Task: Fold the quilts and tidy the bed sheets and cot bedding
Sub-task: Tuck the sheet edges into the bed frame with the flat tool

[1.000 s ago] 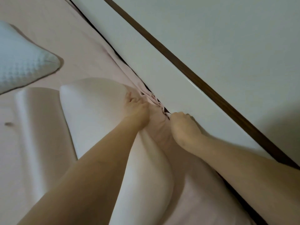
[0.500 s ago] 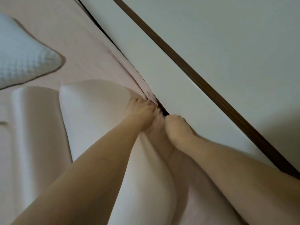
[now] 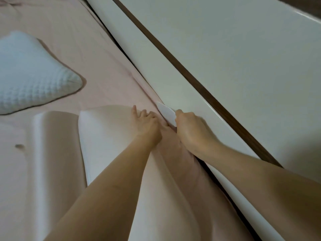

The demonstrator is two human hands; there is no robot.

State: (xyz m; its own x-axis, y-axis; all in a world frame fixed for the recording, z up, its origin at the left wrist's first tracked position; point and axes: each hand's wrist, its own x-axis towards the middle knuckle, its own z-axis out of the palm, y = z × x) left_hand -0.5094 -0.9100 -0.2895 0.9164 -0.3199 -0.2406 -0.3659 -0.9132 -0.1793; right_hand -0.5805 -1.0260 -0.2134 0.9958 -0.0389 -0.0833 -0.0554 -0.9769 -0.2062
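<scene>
1. At far left we see a white waffle-textured pillow (image 3: 29,80) lying on the pink bed sheet (image 3: 73,49), which covers the mattress.
2. Below it sits a pale contoured pillow (image 3: 104,136) with two long humps, under our forearms.
3. Our left hand (image 3: 145,122) rests on that pillow's upper corner, its fingers loosely curled and pressing into the cloth; we cannot tell whether it pinches any.
4. Just beside it, our right hand (image 3: 189,129) grips a white flat piece (image 3: 166,112) at the bed's edge, fingers curled around it.
5. To the right runs a white wall panel (image 3: 234,66) crossed by a dark brown strip (image 3: 191,79), with a narrow dark gap (image 3: 121,47) along the mattress.
</scene>
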